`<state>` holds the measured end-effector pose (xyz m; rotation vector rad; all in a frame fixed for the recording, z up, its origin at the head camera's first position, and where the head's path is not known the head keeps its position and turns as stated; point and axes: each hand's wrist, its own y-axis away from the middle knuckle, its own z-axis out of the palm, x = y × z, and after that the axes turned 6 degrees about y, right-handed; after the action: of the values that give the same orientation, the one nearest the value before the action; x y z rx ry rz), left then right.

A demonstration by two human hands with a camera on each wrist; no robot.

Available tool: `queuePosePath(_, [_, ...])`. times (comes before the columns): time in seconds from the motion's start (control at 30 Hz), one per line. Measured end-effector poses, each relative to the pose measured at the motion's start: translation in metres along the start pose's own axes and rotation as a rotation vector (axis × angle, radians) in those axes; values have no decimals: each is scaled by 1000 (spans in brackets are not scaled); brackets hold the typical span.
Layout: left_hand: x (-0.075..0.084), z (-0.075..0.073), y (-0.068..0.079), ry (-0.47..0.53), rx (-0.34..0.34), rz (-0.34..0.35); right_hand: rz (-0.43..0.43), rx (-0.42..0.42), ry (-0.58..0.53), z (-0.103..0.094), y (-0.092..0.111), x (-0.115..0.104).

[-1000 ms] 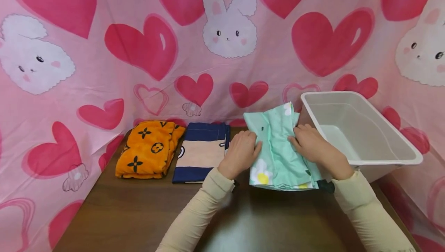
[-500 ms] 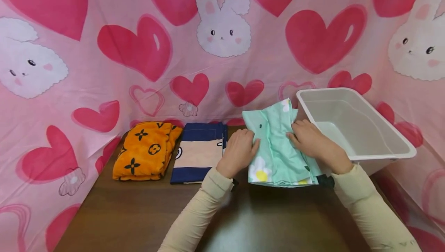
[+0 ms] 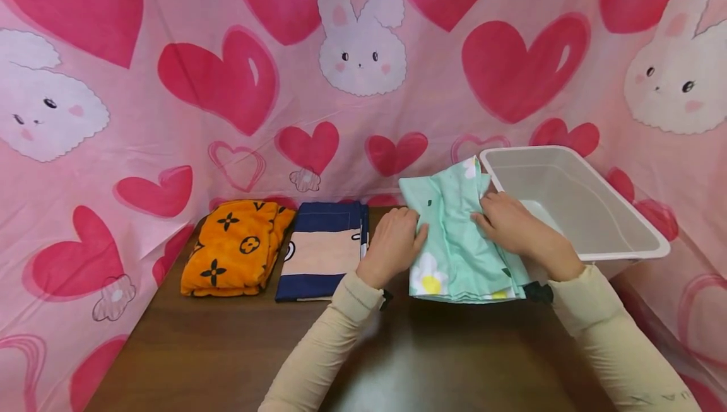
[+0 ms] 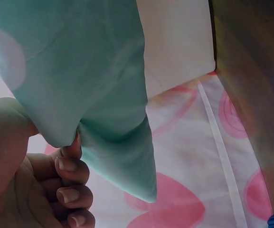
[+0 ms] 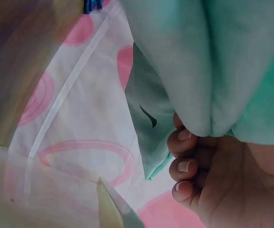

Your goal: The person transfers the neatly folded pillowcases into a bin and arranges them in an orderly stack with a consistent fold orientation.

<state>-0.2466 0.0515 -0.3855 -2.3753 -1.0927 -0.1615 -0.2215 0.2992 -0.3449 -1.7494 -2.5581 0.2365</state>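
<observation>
A mint-green cloth (image 3: 454, 235) printed with white daisies hangs folded between my two hands, above the table's right half. My left hand (image 3: 394, 241) pinches its left edge, the thumb on the near side. In the left wrist view the cloth (image 4: 94, 71) drops to a pointed corner past the curled fingers (image 4: 72, 195). My right hand (image 3: 514, 226) grips the opposite edge, close beside the bin. Bunched folds of the cloth (image 5: 184, 71) cover part of that hand (image 5: 227, 180) in the right wrist view.
A pale grey plastic bin (image 3: 591, 204) stands at the right, its near-left rim by my right forearm. On the brown table (image 3: 227, 349) lie a folded orange cloth (image 3: 233, 248) and a folded navy-and-beige cloth (image 3: 320, 251). A pink heart-print backdrop (image 3: 426, 96) hangs behind.
Both hands have shifted the mint-green cloth slightly to the right, nearer the bin, with the same hold. The head view has turned a little to the right.
</observation>
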Motion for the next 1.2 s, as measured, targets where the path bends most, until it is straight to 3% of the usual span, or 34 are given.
queuePosePath(0.47, [3, -11, -8, 16, 36, -12, -34, 39, 38, -12, -3, 2])
queuePosePath(1.2, [11, -5, -15, -47, 43, 14, -1, 36, 73, -24, 8, 10])
